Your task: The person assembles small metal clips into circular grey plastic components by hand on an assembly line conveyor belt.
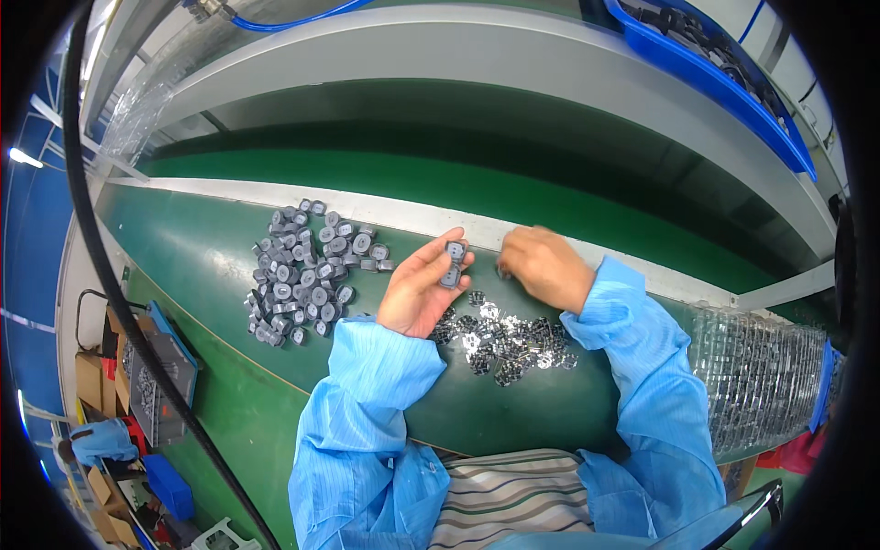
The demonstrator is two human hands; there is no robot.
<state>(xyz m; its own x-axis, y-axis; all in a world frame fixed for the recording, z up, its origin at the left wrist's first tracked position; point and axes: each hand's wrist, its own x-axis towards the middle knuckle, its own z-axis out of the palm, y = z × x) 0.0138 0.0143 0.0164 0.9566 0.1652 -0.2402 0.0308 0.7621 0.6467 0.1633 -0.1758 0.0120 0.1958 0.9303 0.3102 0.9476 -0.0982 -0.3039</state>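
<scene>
The person's left hand is held palm up over the green table, its fingers and thumb bent partway and closed about two small grey blocks, which sit one beyond the other along the fingers, raised above the tabletop; the right hand is just across from it, back of the hand upward, blurred, with its fingers curled in and bunched toward the thumb; something small and dark shows at those fingertips, but whether it is gripped cannot be told; the two hands are near each other and apart.

To the left of the left hand a heap of similar grey blocks lies spread on the table, some stacked on others; below and between the hands lies a loose pile of small black and silver metal pieces, nearest the person; both sleeves are light blue, over a striped garment.

A stack of clear plastic trays stands at the right end of the table; a blue bin of dark parts is at the upper right; at the lower left a co-worker in blue bends near cardboard boxes.
</scene>
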